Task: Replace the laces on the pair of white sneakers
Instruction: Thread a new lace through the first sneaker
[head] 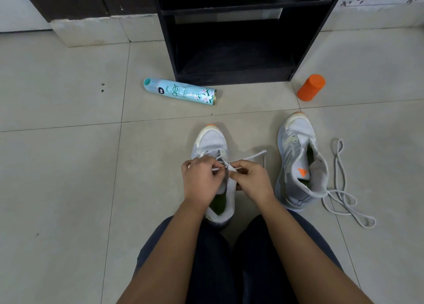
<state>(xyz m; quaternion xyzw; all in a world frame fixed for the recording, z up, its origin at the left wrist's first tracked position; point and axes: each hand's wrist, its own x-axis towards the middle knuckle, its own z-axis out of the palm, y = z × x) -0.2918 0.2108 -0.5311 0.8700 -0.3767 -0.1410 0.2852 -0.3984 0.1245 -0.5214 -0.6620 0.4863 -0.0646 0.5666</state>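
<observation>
White lace (pixel 251 156) is pinched by both the left hand (pixel 202 179) and right hand (pixel 251 181) over the near sneaker (pixel 212 143); the other sneaker (pixel 298 163) sits unlaced beside a loose lace (pixel 339 189).

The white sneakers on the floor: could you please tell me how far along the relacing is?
Done: the sneaker on the right shows no lace, and a loose grey lace lies beside it. In hand: the left hand and right hand pinch a white lace over the sneaker in front. Left: finishing that lacing, then lacing the sneaker on the right.
</observation>
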